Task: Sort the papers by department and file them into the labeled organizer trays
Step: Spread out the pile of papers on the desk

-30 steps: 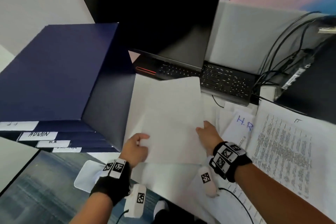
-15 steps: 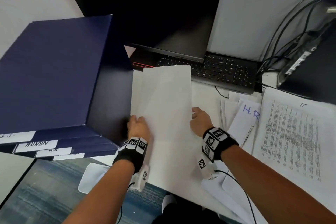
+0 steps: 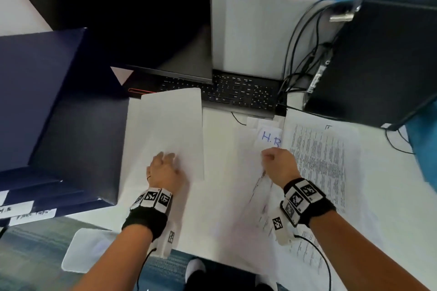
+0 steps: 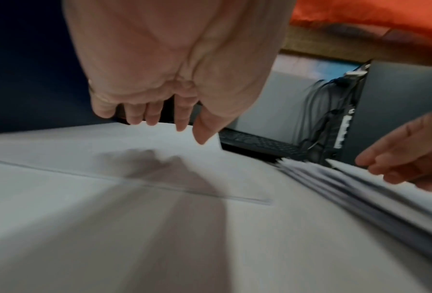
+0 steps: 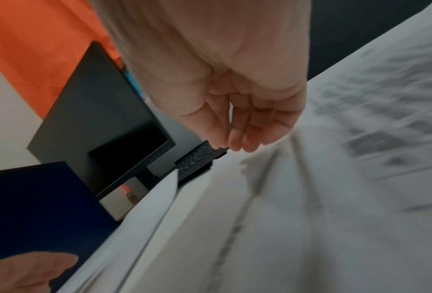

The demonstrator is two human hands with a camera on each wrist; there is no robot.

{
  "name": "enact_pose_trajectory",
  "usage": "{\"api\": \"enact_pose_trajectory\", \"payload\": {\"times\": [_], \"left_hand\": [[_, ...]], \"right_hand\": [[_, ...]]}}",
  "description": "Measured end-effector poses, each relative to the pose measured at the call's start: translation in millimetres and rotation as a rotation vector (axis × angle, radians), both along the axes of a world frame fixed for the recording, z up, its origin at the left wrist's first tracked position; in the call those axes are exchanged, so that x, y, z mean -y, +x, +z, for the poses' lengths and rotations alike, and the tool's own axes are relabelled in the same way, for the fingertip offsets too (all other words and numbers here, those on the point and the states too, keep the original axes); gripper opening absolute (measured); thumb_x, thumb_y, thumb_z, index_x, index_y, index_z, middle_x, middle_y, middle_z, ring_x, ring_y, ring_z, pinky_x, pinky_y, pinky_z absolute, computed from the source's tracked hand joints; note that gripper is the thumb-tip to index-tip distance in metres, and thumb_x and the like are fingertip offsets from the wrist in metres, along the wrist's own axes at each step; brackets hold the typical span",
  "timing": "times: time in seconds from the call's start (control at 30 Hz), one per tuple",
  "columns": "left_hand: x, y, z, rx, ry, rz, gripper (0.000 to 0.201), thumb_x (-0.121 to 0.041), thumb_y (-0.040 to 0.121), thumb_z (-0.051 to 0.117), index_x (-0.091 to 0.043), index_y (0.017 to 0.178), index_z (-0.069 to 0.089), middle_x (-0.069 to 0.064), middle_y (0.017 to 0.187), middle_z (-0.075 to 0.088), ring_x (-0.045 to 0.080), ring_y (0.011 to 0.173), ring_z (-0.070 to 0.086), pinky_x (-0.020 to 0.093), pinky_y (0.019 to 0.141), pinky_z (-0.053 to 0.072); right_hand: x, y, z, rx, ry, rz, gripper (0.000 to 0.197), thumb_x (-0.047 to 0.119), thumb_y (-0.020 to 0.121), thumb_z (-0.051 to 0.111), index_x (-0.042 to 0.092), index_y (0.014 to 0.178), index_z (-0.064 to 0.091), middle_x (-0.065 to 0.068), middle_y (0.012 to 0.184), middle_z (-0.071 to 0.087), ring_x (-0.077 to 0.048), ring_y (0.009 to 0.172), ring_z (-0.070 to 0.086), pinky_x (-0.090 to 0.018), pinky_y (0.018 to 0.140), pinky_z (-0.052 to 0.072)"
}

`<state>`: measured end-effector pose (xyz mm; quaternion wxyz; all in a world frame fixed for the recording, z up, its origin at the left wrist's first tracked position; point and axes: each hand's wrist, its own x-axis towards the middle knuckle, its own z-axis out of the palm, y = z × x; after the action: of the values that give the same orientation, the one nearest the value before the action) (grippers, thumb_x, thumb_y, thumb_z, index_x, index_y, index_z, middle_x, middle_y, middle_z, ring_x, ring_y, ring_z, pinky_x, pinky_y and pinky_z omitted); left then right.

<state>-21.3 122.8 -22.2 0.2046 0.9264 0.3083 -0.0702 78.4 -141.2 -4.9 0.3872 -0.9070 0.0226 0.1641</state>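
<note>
A blank white sheet [image 3: 170,130] lies flat on the desk right of the navy stacked organizer trays [image 3: 47,101], whose white labels [image 3: 30,216] face the near edge. My left hand [image 3: 165,160] hovers just over the sheet's near end with relaxed fingers [image 4: 179,119], casting a shadow and holding nothing. My right hand [image 3: 269,156] is over the loose pile of papers [image 4: 335,178], just below a note marked "H.R" [image 3: 270,137]. Its fingers [image 5: 237,138] are loosely curled, with thumb and fingertips close together and nothing seen between them. A printed page [image 3: 324,165] lies to its right.
An open laptop [image 3: 165,19] with a dark screen stands behind the papers, its keyboard [image 3: 236,92] touching the sheet's far edge. A black computer tower [image 3: 378,54] and cables [image 3: 305,54] fill the back right. Floor shows below the desk's near edge.
The blank sheet, held tilted up by both hands, now lies flat beside the trays. My right hand let go and moved right to the pile; my left released its grip.
</note>
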Motion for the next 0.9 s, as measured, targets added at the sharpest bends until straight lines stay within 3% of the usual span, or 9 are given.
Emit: {"api": "enact_pose_trajectory", "payload": {"times": [0.13,0.27,0.37,0.47,0.53,0.63,0.7,0.77,0.9], "left_hand": [[89.1,11.3,11.9,0.198,-0.143,-0.206,0.035,-0.02,0.088,0.05,-0.014,0.122,0.059,0.009,0.135,0.046,0.027,0.125,0.044,0.037,0.104,0.038],[167.5,22.6,18.3,0.127,-0.334,-0.41,0.036,-0.023,0.09,0.041,-0.008,0.118,0.06,0.015,0.12,0.054,0.028,0.108,0.055,0.026,0.093,0.043],[203.2,25.8,10.7,-0.038,-0.366,-0.41,0.036,-0.027,0.094,0.048,-0.011,0.126,0.052,0.01,0.123,0.055,0.023,0.11,0.055,0.022,0.091,0.039],[224.1,24.8,4.7,-0.064,-0.444,-0.334,0.045,-0.035,0.091,0.057,-0.01,0.127,0.047,0.003,0.105,0.062,0.016,0.094,0.055,0.022,0.082,0.042],[232.0,22.0,0.8,-0.013,-0.52,-0.247,0.047,-0.029,0.087,0.063,-0.013,0.128,0.046,-0.004,0.087,0.058,0.01,0.083,0.053,0.018,0.076,0.04],[237.1,18.2,-3.4,0.043,-0.512,-0.199,0.03,-0.013,0.085,0.065,-0.012,0.113,0.056,-0.01,0.072,0.05,0.005,0.069,0.05,0.009,0.064,0.038],[238.2,16.6,-3.6,0.032,-0.468,-0.23,0.014,-0.01,0.082,0.064,-0.016,0.093,0.057,-0.009,0.072,0.049,0.008,0.07,0.048,0.009,0.06,0.036],[239.4,14.8,-5.0,0.048,-0.451,-0.26,0.021,-0.008,0.082,0.062,-0.022,0.072,0.049,-0.009,0.071,0.047,0.007,0.067,0.045,0.012,0.06,0.035],[237.2,3.8,-7.9,0.174,-0.438,-0.34,0.014,-0.005,0.086,0.059,-0.017,0.081,0.064,-0.01,0.089,0.055,0.006,0.084,0.055,0.001,0.069,0.037]], "right_hand": [[77.1,2.5,-4.7,-0.005,-0.166,-0.101,0.03,0.017,0.091,0.045,0.021,0.109,0.069,-0.006,0.11,0.069,-0.026,0.1,0.062,-0.039,0.088,0.053],[133.3,5.0,-3.1,-0.071,-0.462,-0.171,0.037,0.02,0.087,0.049,0.028,0.121,0.06,-0.009,0.128,0.049,-0.031,0.119,0.041,-0.045,0.099,0.037],[160.3,8.2,-4.3,-0.139,-0.417,-0.263,0.051,0.023,0.083,0.059,0.02,0.132,0.046,-0.014,0.135,0.039,-0.034,0.123,0.037,-0.046,0.1,0.036],[176.7,9.8,-10.9,-0.118,-0.322,-0.285,0.063,0.016,0.081,0.063,0.015,0.137,0.035,-0.017,0.133,0.043,-0.036,0.122,0.04,-0.048,0.098,0.04],[182.0,8.3,-16.4,-0.044,-0.274,-0.295,0.067,0.012,0.081,0.063,0.015,0.14,0.03,-0.016,0.133,0.048,-0.036,0.121,0.043,-0.048,0.097,0.04],[185.2,5.6,-19.7,0.022,-0.131,-0.377,0.066,0.013,0.088,0.057,0.016,0.143,0.022,-0.021,0.125,0.057,-0.04,0.112,0.053,-0.048,0.095,0.046],[187.3,6.0,-21.2,0.037,-0.082,-0.379,0.059,0.011,0.091,0.053,0.012,0.144,0.026,-0.023,0.126,0.056,-0.041,0.113,0.054,-0.046,0.094,0.048],[190.7,7.1,-25.2,0.059,-0.099,-0.338,0.055,0.01,0.092,0.053,0.009,0.143,0.032,-0.021,0.133,0.049,-0.039,0.121,0.047,-0.045,0.099,0.044],[196.1,6.8,-31.5,0.102,-0.127,-0.352,0.049,0.016,0.09,0.057,0.009,0.137,0.045,-0.02,0.131,0.044,-0.038,0.12,0.045,-0.045,0.099,0.043]]}}
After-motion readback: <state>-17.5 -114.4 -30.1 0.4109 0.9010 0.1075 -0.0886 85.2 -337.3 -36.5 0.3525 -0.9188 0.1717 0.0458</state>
